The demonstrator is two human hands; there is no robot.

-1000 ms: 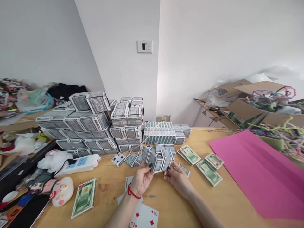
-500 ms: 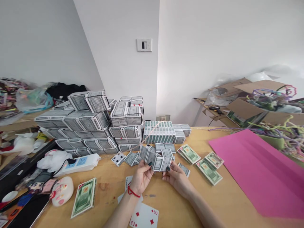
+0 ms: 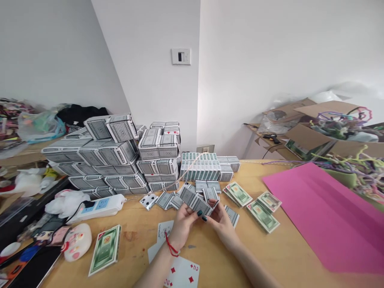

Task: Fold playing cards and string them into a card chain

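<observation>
Folded playing cards (image 3: 196, 203) with grey patterned backs, joined in a strip, are held up between my two hands. My left hand (image 3: 182, 226) grips the strip from the left, its thumb pressed on the near edge. On the right end, my right hand (image 3: 222, 225) pinches a folded flap with thumb and fingers. Behind them lie more folded cards (image 3: 207, 186) and, to the left, loose folded pieces (image 3: 164, 200) beside a face-up card (image 3: 148, 201). Under my left forearm are flat cards, among them a two of diamonds (image 3: 187, 272).
Stacked blocks of folded cards (image 3: 105, 152) line the back left. Green card boxes (image 3: 264, 216) lie at right, another (image 3: 105, 250) at left. A power strip (image 3: 102, 206), a pink sheet (image 3: 318, 216), a row of greenish folded cards (image 3: 201, 170) and a yarn-filled carton (image 3: 339, 136) surround the work area.
My hands have drawn closer together and turned inward. The held cards now slant down to the right, and the right end is bent up between my right fingers.
</observation>
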